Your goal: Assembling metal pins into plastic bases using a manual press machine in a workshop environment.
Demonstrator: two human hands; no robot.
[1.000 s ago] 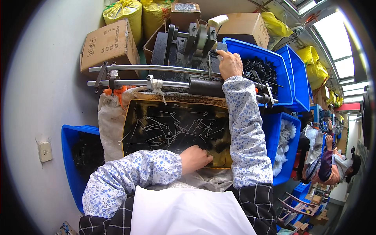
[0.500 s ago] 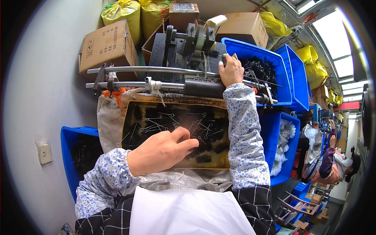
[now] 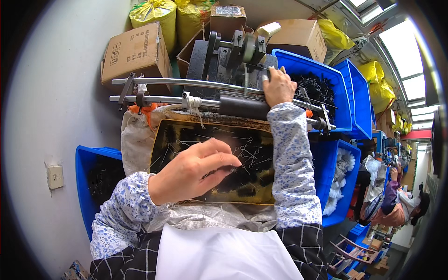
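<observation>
My left hand (image 3: 184, 173) is above a yellow-rimmed tray (image 3: 155, 144), its fingers closed in a pinch. Dark bristles of a small wire brush (image 3: 228, 169) show under the index finger. Looped wire brushes (image 3: 249, 156) with black bristles lie scattered in the tray. My right hand (image 3: 279, 88) rests at the right part of a bench machine (image 3: 198, 60), beyond two metal rails (image 3: 172, 83). Its fingers are bent and closed at the machine's plate; whatever they hold is hidden. A dark roller sleeve (image 3: 242, 107) on the near rail sits just left of my right wrist.
Blue bins (image 3: 345, 116) stand at the right, one with black brushes, another with white bristly pieces (image 3: 343, 163). Another blue bin (image 3: 81, 182) is at the left by the wall. Cardboard boxes (image 3: 135, 56) and yellow sacks (image 3: 154, 18) stand behind. Another person (image 3: 396, 205) works at far right.
Dark bristles now show between my left fingers, where none were visible before. The left hand stays over the tray; my right hand remains at the machine. The view has shifted slightly.
</observation>
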